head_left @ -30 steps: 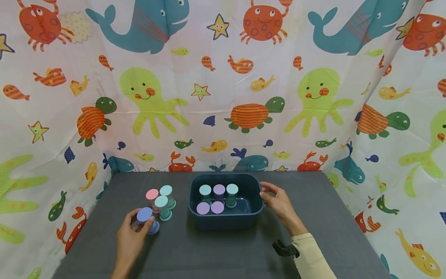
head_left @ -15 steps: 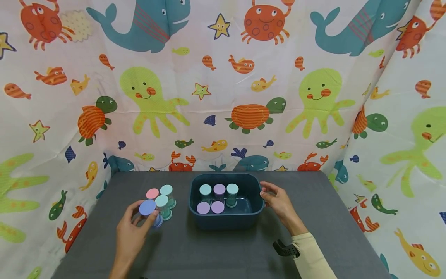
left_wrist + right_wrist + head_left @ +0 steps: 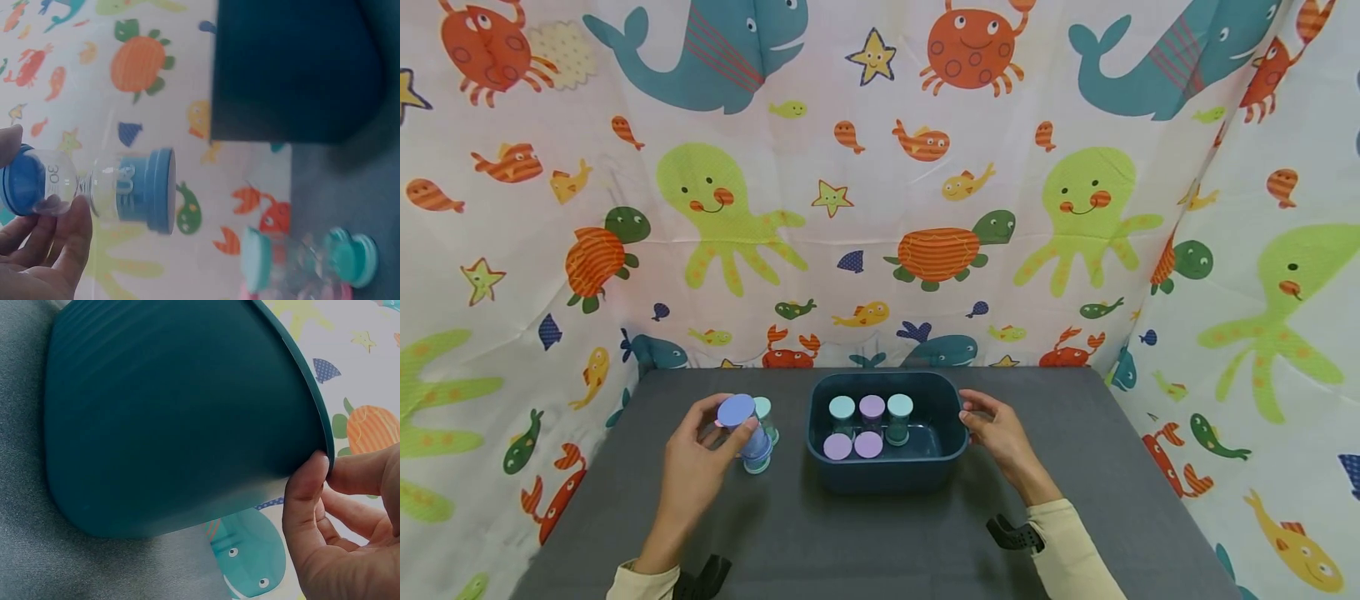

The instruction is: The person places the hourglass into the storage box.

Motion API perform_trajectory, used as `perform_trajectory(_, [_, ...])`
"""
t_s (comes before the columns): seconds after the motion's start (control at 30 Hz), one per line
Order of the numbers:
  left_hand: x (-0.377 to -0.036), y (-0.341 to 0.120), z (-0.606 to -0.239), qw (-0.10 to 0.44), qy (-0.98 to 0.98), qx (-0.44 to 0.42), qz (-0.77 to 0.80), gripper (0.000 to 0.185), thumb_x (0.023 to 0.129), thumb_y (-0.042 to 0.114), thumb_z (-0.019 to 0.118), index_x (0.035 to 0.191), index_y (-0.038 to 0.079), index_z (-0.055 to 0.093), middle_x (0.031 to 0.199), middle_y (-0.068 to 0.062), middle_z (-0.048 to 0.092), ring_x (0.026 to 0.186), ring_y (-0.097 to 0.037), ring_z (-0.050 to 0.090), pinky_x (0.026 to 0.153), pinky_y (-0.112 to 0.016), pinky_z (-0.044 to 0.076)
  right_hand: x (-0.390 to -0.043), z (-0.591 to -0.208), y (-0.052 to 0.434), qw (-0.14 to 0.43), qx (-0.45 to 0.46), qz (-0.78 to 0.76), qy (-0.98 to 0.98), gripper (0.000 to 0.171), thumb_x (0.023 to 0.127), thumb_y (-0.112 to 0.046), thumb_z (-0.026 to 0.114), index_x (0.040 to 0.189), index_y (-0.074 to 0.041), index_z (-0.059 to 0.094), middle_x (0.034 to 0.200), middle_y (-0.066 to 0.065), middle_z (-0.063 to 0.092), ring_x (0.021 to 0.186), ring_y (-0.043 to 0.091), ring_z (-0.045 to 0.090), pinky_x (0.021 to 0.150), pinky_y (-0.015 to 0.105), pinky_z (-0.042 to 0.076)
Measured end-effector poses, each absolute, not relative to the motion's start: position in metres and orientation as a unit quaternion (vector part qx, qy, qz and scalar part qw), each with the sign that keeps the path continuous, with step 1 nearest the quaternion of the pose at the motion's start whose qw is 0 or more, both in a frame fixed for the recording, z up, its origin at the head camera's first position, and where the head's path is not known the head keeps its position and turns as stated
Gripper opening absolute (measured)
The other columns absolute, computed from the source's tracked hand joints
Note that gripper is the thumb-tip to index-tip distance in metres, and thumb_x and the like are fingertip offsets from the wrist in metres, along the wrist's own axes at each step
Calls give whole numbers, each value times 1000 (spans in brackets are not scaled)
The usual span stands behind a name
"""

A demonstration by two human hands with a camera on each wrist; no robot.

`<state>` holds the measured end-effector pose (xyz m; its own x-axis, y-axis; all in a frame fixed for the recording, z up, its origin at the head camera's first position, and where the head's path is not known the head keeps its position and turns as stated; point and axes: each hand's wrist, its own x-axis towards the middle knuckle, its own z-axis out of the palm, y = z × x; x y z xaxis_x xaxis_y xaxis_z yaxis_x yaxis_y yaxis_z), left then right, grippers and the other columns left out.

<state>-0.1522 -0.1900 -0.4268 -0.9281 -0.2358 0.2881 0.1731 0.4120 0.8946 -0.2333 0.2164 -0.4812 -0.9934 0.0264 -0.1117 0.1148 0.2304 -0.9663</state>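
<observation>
My left hand [image 3: 692, 467] holds a blue-capped sand timer [image 3: 737, 409] by its upper part, raised above the table. In the left wrist view, white print shows on the clear bulbs of this sand timer [image 3: 134, 190]. Behind it stands a mint-capped sand timer [image 3: 763, 408]; another mint one and a pink one are mostly hidden. My right hand [image 3: 1003, 437] pinches the right rim of a dark teal bin [image 3: 887, 477], thumb outside in the right wrist view. Inside the bin are three purple-capped sand timers [image 3: 872, 407] and two mint-capped sand timers [image 3: 842, 407].
A grey cloth [image 3: 880, 550] covers the table. Behind and along both sides hangs a white curtain [image 3: 865, 283] printed with sea animals. Bare bin floor [image 3: 928, 442] shows at the right of the bin.
My left hand has lifted the blue sand timer and carried it right and away from me, now in front of the mint and pink ones. My right hand stays on the bin's rim.
</observation>
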Motion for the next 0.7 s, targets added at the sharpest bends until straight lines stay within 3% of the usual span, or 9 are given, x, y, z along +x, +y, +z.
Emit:
perform_trajectory(0.07, [-154, -187, -420, 173, -811, 13, -560, 54, 88, 29, 74, 133, 11, 52, 125, -11, 57, 113, -26, 63, 76, -25, 58, -234, -481, 216, 39, 41, -618, 784, 39, 99, -12, 56, 138, -11, 54, 122, 14, 52, 86, 20, 54, 69, 30, 52])
perform_trajectory(0.13, [-157, -184, -415, 165, -806, 2, -568, 53, 88, 29, 74, 133, 11, 52, 124, -10, 57, 111, -26, 64, 74, -22, 57, -234, -480, 216, 41, 42, -621, 782, 39, 99, -13, 57, 138, -11, 55, 122, 14, 52, 86, 20, 54, 70, 31, 53])
perform_trajectory(0.3, [-167, -173, -405, 168, -805, -30, -568, 54, 88, 27, 74, 133, 7, 52, 125, -10, 59, 114, -24, 62, 94, -25, 49, -234, -482, 218, 45, 47, -624, 779, 40, 99, -13, 57, 138, -12, 54, 124, 14, 52, 86, 19, 55, 72, 34, 54])
perform_trajectory(0.6, [-177, -157, -398, 149, -795, -69, -584, 53, 87, 27, 75, 132, 7, 53, 124, -11, 60, 115, -26, 62, 94, -24, 51, -233, -483, 219, 46, 46, -619, 783, 40, 99, -14, 57, 138, -11, 54, 123, 14, 53, 88, 22, 56, 74, 34, 54])
perform_trajectory(0.7, [-183, -151, -397, 145, -786, -84, -595, 53, 86, 25, 76, 131, 6, 54, 124, -11, 61, 115, -26, 61, 97, -29, 50, -234, -481, 217, 45, 47, -621, 781, 40, 99, -14, 57, 139, -11, 54, 124, 15, 53, 87, 22, 57, 74, 34, 54])
